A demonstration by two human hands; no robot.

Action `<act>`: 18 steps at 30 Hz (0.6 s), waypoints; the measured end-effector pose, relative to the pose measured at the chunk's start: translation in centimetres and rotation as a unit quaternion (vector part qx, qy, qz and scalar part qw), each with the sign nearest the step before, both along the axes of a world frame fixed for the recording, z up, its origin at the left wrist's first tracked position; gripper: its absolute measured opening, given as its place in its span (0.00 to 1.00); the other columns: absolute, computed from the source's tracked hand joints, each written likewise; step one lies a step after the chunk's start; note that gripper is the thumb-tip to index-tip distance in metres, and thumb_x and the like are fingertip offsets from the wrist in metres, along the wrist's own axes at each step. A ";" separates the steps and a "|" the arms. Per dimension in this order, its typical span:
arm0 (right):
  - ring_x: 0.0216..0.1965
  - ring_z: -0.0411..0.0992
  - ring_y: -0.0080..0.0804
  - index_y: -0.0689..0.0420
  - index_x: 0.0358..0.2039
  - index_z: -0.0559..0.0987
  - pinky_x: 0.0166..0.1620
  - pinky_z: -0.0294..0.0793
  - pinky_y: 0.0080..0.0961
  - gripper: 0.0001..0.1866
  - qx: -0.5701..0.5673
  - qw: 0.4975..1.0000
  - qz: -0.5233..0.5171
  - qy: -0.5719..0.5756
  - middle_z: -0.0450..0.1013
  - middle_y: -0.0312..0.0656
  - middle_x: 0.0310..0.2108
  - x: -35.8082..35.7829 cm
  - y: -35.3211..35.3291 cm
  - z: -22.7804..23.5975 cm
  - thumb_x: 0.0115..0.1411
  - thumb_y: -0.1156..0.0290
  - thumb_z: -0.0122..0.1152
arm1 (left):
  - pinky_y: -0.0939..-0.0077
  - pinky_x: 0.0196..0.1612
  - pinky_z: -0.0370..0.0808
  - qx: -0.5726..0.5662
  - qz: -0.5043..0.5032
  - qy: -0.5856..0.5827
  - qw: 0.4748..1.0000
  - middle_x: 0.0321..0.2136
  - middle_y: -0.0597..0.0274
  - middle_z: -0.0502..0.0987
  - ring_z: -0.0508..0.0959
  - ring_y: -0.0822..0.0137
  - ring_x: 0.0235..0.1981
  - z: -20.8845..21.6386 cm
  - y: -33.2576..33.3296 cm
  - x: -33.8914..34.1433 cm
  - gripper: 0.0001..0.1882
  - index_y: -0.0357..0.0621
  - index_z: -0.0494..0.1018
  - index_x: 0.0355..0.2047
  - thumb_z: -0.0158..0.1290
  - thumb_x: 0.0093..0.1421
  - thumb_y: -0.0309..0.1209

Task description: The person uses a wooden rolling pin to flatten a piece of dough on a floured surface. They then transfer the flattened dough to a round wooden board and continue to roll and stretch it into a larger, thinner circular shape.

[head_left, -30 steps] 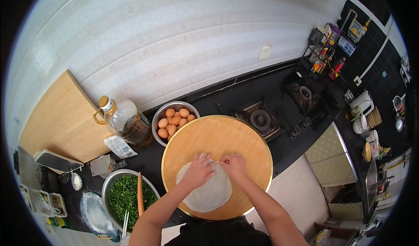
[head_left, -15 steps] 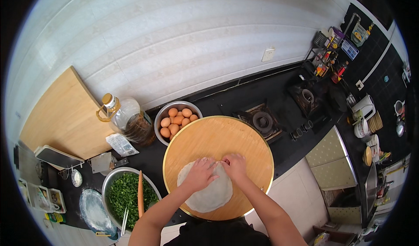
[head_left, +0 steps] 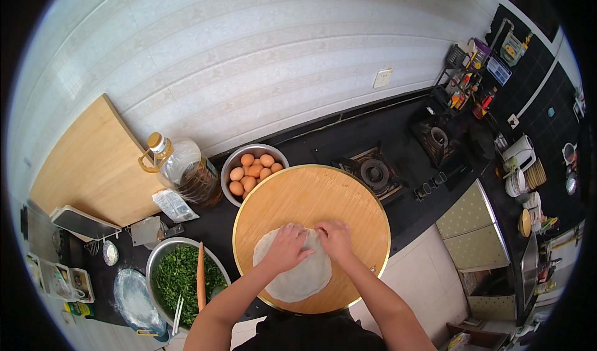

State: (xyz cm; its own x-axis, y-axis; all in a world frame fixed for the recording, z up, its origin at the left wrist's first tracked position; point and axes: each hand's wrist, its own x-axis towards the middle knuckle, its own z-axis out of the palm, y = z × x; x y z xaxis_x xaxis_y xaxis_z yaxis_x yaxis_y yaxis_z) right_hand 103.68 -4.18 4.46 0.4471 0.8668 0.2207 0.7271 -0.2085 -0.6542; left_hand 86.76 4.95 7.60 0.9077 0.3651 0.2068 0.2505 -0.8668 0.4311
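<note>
Floured plate [head_left: 132, 296]: at the far left on the dark counter [head_left: 398, 127].

Steel bowl of chopped greens [head_left: 180, 276]: just right of the plate, with a rolling pin [head_left: 200, 275] and a pair of chopsticks [head_left: 178, 313] lying across it.

Oil bottle [head_left: 183, 172]: behind the greens, near the wall, with a plastic packet [head_left: 174, 205] lying in front of it.

Bowl of eggs [head_left: 252, 169]: just right of the bottle, touching the far edge of the round wooden board [head_left: 348, 201].

Dough sheet [head_left: 301, 276]: thin, pale, round, lying flat on the near half of the board.

Left hand [head_left: 287, 246]: palm down on the dough's far edge, fingers spread and pressing.

Right hand [head_left: 334, 236]: beside the left, fingers drawn together on the same edge; whether they pinch the dough cannot be told.

Gas burner [head_left: 372, 172]: behind the board, to the right.
</note>
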 end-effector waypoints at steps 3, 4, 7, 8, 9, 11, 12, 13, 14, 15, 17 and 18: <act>0.39 0.74 0.38 0.51 0.32 0.83 0.47 0.65 0.37 0.06 0.019 0.999 0.022 -0.013 0.79 0.36 0.32 -0.3 -0.1 0.6 0.53 0.72 0.62 | 0.54 0.58 0.62 0.010 0.001 0.004 1.000 0.49 0.49 0.69 0.67 0.48 0.52 0.1 -0.1 0.0 0.28 0.36 0.71 0.50 0.57 0.58 0.47; 0.39 0.74 0.38 0.51 0.32 0.83 0.47 0.65 0.36 0.06 0.030 0.999 0.022 -0.019 0.78 0.36 0.32 -0.4 0.0 0.6 0.52 0.73 0.62 | 0.55 0.57 0.62 0.000 -0.006 0.006 1.000 0.49 0.49 0.69 0.67 0.48 0.51 0.4 0.0 0.1 0.28 0.36 0.71 0.50 0.57 0.58 0.47; 0.40 0.73 0.38 0.51 0.33 0.83 0.48 0.65 0.36 0.09 0.031 0.996 0.054 -0.063 0.77 0.35 0.34 -0.4 0.1 0.1 0.51 0.74 0.61 | 0.56 0.56 0.63 0.003 -0.016 0.005 1.000 0.47 0.49 0.70 0.68 0.50 0.49 0.2 0.2 0.2 0.28 0.36 0.71 0.49 0.56 0.58 0.47; 0.40 0.73 0.38 0.51 0.33 0.83 0.48 0.65 0.36 0.09 0.027 0.994 0.069 -0.081 0.77 0.35 0.34 -0.4 0.1 0.0 0.51 0.75 0.61 | 0.56 0.55 0.63 0.010 -0.018 0.004 1.000 0.47 0.50 0.70 0.68 0.50 0.48 0.0 0.3 0.2 0.28 0.36 0.71 0.49 0.56 0.58 0.48; 0.40 0.73 0.38 0.51 0.33 0.83 0.48 0.65 0.36 0.10 0.019 0.994 0.073 -0.084 0.77 0.35 0.35 -0.4 0.2 0.1 0.50 0.75 0.61 | 0.57 0.56 0.63 0.000 -0.021 0.006 1.000 0.46 0.50 0.71 0.68 0.51 0.48 0.1 0.4 0.2 0.28 0.36 0.72 0.49 0.56 0.58 0.47; 0.41 0.73 0.38 0.51 0.34 0.84 0.48 0.65 0.36 0.11 0.005 0.993 0.080 -0.089 0.76 0.35 0.35 -0.5 0.2 0.5 0.49 0.76 0.60 | 0.57 0.56 0.62 -0.019 -0.025 0.012 0.999 0.45 0.51 0.72 0.69 0.51 0.48 0.6 0.6 0.1 0.27 0.37 0.72 0.49 0.56 0.58 0.46; 0.41 0.73 0.38 0.51 0.33 0.84 0.48 0.65 0.36 0.10 0.007 0.993 0.079 -0.092 0.76 0.35 0.35 -0.5 0.2 0.6 0.49 0.76 0.60 | 0.57 0.56 0.63 -0.032 -0.028 0.006 0.999 0.45 0.51 0.73 0.69 0.51 0.48 0.9 0.7 0.0 0.26 0.37 0.72 0.49 0.56 0.58 0.45; 0.41 0.73 0.38 0.51 0.33 0.84 0.49 0.65 0.37 0.10 0.009 0.992 0.079 -0.094 0.77 0.35 0.35 -0.5 0.2 0.7 0.50 0.75 0.60 | 0.57 0.56 0.63 -0.044 -0.031 0.000 0.999 0.45 0.51 0.73 0.69 0.50 0.48 1.1 0.9 0.0 0.25 0.37 0.72 0.49 0.56 0.58 0.44; 0.41 0.73 0.38 0.51 0.33 0.84 0.49 0.65 0.37 0.09 0.012 0.992 0.079 -0.097 0.77 0.35 0.34 -0.5 0.2 0.8 0.50 0.75 0.60 | 0.57 0.56 0.63 -0.056 -0.034 -0.006 0.998 0.45 0.51 0.73 0.69 0.50 0.48 1.2 1.0 -0.1 0.25 0.37 0.73 0.49 0.56 0.59 0.43; 0.40 0.74 0.38 0.52 0.32 0.83 0.48 0.66 0.37 0.09 0.019 0.994 0.070 -0.076 0.77 0.36 0.34 -0.5 0.3 0.9 0.50 0.75 0.60 | 0.56 0.56 0.63 -0.076 -0.005 -0.033 0.997 0.45 0.50 0.73 0.70 0.50 0.48 0.8 1.0 -0.4 0.24 0.37 0.73 0.49 0.56 0.58 0.42; 0.37 0.74 0.38 0.52 0.32 0.83 0.46 0.67 0.37 0.08 0.034 0.997 0.054 -0.035 0.78 0.37 0.32 -0.6 0.5 1.1 0.51 0.74 0.60 | 0.55 0.56 0.64 -0.115 0.052 -0.089 0.988 0.46 0.50 0.74 0.70 0.49 0.50 -0.5 0.9 -1.0 0.23 0.38 0.74 0.49 0.56 0.58 0.41; 0.36 0.75 0.39 0.53 0.31 0.83 0.45 0.68 0.37 0.07 0.028 0.999 0.042 -0.005 0.78 0.38 0.31 -0.5 0.6 1.1 0.51 0.74 0.60 | 0.55 0.56 0.64 -0.101 0.054 -0.074 0.991 0.47 0.50 0.73 0.69 0.49 0.51 -0.4 1.1 -1.1 0.23 0.38 0.74 0.49 0.56 0.59 0.41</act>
